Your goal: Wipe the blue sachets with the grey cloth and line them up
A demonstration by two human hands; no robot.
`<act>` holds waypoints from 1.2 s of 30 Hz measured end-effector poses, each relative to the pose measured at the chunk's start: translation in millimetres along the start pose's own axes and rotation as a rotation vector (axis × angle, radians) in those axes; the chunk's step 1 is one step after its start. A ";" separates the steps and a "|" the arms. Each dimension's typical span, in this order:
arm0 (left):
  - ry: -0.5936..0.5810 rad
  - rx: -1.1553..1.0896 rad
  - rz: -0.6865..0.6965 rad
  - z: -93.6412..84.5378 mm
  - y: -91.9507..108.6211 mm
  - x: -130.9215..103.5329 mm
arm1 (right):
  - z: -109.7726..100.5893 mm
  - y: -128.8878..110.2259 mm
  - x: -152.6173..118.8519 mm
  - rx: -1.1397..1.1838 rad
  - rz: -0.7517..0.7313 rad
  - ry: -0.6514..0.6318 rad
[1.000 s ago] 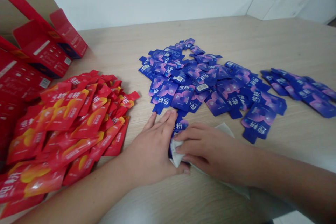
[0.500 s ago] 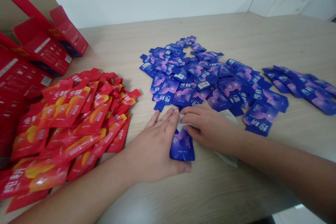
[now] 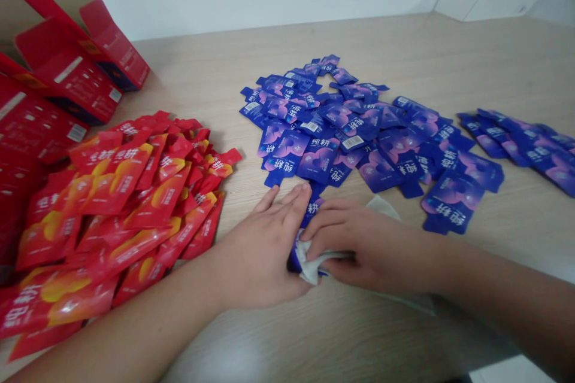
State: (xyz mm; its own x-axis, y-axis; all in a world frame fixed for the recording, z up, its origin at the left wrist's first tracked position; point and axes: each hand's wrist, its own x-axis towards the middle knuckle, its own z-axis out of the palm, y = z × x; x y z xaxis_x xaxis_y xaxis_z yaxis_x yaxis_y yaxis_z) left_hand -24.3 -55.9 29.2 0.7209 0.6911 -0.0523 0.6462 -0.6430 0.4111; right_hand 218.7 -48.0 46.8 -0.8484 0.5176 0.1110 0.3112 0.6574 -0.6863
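Observation:
A blue sachet (image 3: 313,208) with pink shapes and white characters lies flat on the table, its lower half mostly covered by my hands. My left hand (image 3: 267,245) rests flat along its left side, fingers stretched toward the top end and thumb near the bottom. In the closed fingers of my right hand (image 3: 348,239) is a crumpled white wipe (image 3: 309,260), pressed onto the sachet's lower part. Part of the wipe also shows behind that hand. Just beyond my fingertips spreads a loose pile of similar blue sachets (image 3: 321,152).
At left lies a heap of red and orange sachets (image 3: 121,185), close to my left forearm. Open red boxes (image 3: 85,84) stand behind it. A smaller stack of blue sachets (image 3: 530,146) sits at far right. The wooden table (image 3: 202,66) runs back to a white wall.
My right hand has slid the wipe from the sachet's upper end toward its lower end, nearer to me. My left hand stays at its side. The view has shifted slightly.

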 end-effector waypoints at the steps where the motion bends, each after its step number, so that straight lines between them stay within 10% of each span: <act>1: 0.000 -0.006 -0.004 -0.2 0.3 -0.1 | 0.3 2.9 1.7 -0.015 -0.003 0.020; 16: 0.021 0.101 -0.026 -5.2 -3.1 -0.1 | 3.8 31.2 10.8 -0.427 0.144 0.225; 22: 0.055 0.095 -0.006 0.5 -8.6 -4.3 | 1.6 21.3 5.7 -0.251 0.028 0.427; 28: 0.046 0.034 0.012 -1.1 -8.8 -3.3 | 1.3 -0.1 5.9 0.041 -0.046 0.044; 36: 0.054 0.035 -0.013 -2.3 -5.9 -2.8 | 0.9 17.3 13.4 -0.234 0.087 0.141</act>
State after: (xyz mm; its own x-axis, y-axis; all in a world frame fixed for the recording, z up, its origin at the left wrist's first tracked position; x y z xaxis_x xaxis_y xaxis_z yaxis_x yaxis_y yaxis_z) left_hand -30.7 -53.3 29.0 0.6983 0.7158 -0.0076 0.6645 -0.6443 0.3785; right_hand 212.3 -30.1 35.7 -0.7512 0.6379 0.1695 0.4843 0.7073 -0.5150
